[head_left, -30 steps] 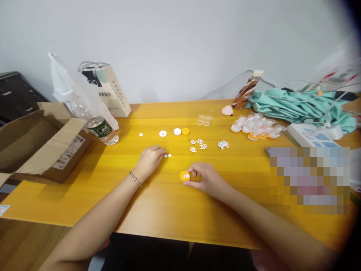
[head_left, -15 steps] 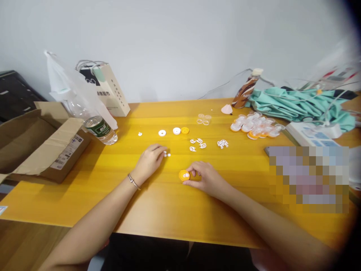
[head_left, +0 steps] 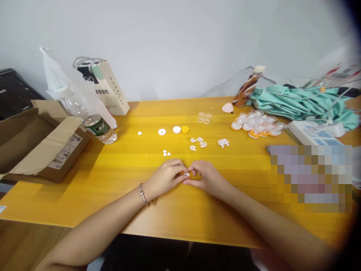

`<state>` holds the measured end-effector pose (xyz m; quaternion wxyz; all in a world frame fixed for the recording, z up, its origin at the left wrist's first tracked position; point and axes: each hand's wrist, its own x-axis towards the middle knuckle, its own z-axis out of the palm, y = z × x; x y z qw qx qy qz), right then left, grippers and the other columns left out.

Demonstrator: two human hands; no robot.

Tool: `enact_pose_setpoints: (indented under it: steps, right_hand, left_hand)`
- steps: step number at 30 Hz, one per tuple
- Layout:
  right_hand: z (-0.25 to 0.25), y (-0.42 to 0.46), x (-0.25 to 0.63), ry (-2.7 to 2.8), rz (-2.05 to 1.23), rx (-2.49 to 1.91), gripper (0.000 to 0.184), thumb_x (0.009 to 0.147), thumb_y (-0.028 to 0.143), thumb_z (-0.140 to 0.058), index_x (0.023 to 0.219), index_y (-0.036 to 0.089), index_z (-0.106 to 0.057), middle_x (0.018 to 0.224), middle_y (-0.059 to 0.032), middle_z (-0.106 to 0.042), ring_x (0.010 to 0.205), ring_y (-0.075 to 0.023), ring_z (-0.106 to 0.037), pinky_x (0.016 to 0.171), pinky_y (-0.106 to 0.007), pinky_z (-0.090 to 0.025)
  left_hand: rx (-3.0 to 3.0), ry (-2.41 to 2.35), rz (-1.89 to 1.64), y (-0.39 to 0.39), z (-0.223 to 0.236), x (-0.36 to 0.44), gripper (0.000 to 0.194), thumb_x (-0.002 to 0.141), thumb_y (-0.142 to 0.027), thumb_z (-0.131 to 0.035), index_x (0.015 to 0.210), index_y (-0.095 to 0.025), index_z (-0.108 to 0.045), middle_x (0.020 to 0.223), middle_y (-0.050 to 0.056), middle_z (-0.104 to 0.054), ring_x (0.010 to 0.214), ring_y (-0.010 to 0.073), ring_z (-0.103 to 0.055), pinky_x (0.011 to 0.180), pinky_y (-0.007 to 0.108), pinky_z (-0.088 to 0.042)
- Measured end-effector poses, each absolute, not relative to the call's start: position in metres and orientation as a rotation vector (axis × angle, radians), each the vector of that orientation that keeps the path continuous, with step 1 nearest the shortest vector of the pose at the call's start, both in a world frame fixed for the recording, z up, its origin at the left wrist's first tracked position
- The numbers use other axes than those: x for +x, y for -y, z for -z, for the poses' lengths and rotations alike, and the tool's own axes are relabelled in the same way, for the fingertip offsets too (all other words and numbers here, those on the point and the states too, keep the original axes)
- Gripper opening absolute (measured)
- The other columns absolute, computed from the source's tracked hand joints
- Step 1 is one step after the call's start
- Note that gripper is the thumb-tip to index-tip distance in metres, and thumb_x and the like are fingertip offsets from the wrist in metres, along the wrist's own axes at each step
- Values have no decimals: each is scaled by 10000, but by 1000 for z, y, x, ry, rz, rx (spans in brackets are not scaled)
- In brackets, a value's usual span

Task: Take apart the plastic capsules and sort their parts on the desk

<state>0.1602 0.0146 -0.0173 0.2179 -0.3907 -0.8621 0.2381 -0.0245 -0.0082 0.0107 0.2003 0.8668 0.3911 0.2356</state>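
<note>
Low over the table, my right hand (head_left: 207, 177) grips the edge of a small orange round cup (head_left: 189, 175) from the right. White pieces show inside the cup, partly covered by fingers. My left hand (head_left: 169, 175) reaches to the cup's left side with thumb and fingers pinched together; what they hold is hidden at the fingertips. Just behind it lie three small white discs (head_left: 169, 154). Farther back are a white ring (head_left: 162, 132), a white round part (head_left: 176, 130) and an orange round part (head_left: 185, 129). Several white openwork pieces (head_left: 203, 144) are right of those.
Clear rings (head_left: 207, 121) and a heap of clear-and-orange assembled pieces (head_left: 258, 126) lie farther back. At left stand an open cardboard box (head_left: 64, 150), a water bottle (head_left: 98, 128) and a paper bag (head_left: 113, 90). A brown drink bottle (head_left: 248, 86) and teal cloth (head_left: 304, 103) are at back right.
My left hand has moved right and nearer, from the small white discs to the orange cup. Three discs now lie uncovered. My right hand keeps its hold on the cup.
</note>
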Motion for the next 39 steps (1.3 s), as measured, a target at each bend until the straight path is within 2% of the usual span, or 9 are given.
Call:
enact_pose_setpoints:
  steps: [6, 15, 29, 33, 39]
  right_hand:
    - [17, -15, 160, 2393, -657, -1079, 275, 685, 412, -682, 747, 199, -520, 690, 18, -548, 661, -135, -499, 617, -258, -331]
    - [20, -16, 159, 2371, -630, -1075, 229, 683, 324, -687, 702, 196, -499, 654, 25, -531, 624, -125, -479, 589, -245, -329]
    - [20, -16, 159, 2374, -615, -1067, 206, 687, 273, -671, 707, 196, -481, 643, 29, -523, 633, -128, -484, 603, -249, -329]
    - [19, -15, 160, 2378, -637, -1068, 222, 698, 329, -673, 715, 199, -493, 661, 23, -536, 642, -131, -489, 601, -249, -329]
    - [16, -13, 160, 2378, -648, -1094, 248, 703, 385, -671, 742, 199, -512, 683, 10, -546, 648, -136, -493, 600, -254, -333]
  left_hand:
    - [2397, -1176, -682, 9, -6, -22, 137, 863, -220, -495, 889, -172, -621, 834, 32, -581, 782, 128, -542, 740, 253, -451]
    - [2742, -1286, -585, 10, -6, -22, 216, 884, -295, -450, 839, -187, -633, 789, 27, -609, 751, 144, -539, 724, 300, -358]
    - [2623, -1364, -629, 12, -11, -13, 128, 832, -245, -522, 781, -194, -627, 764, 3, -615, 747, 142, -553, 710, 298, -348]
    - [2587, -1342, -735, 7, -16, -20, 119, 835, -255, -520, 803, -207, -624, 784, -5, -629, 744, 133, -556, 709, 294, -343]
    - [2686, -1695, -719, -29, -16, -59, 150, 856, -258, -488, 824, -201, -623, 832, 14, -635, 770, 152, -555, 706, 306, -318]
